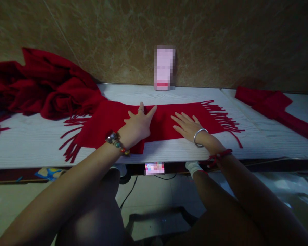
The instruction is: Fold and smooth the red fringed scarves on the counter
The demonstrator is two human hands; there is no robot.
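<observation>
A red fringed scarf (164, 121) lies flat and partly folded over on the white wood-grain table (154, 154), with tassels at both its left and right ends. My left hand (137, 124) rests on the scarf near the fold's edge, fingers spread, a ring on one finger and a beaded bracelet at the wrist. Farther right, my right hand (187, 126) lies palm down on the same scarf with its fingers stretched out. A silver bangle and a red cord circle that wrist and forearm.
A heap of red fringed cloth (51, 85) fills the table's left side, touching the scarf's left part. Another folded red cloth (269, 104) lies at the right. A pink blurred-out object (164, 68) leans against the brown marbled wall (118, 41) at the back.
</observation>
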